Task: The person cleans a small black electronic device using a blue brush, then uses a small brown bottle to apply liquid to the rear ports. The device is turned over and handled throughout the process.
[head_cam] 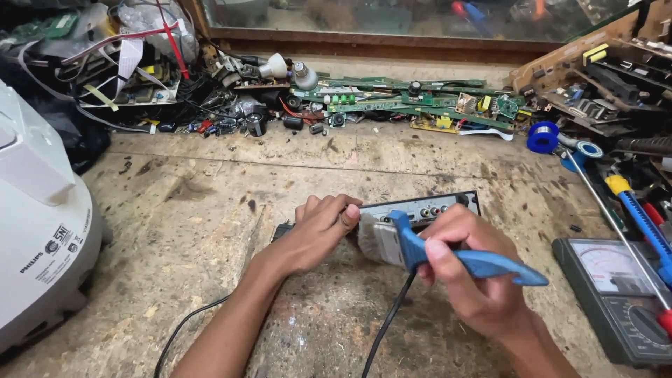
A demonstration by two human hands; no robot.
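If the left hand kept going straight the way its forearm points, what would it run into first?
The left hand points up and to the right and already rests against the small black box with rear sockets. Going on, it would push into that box first; beyond lie the circuit boards, though depth is unclear.

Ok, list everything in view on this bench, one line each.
Box with round sockets: one, black and silver, bench centre, between both hands.
Soldering tool: one, blue, in right hand, black cord trailing toward the camera.
Meter: one, dark grey, right edge.
Screwdriver: one, blue and yellow, right, above meter.
Solder spool: one, blue, right rear.
Circuit boards: several, green, rear.
Appliance: one, white, left edge.
Bench: one, worn wood.
Left hand: against the box's left end.
Right hand: closed on soldering tool.
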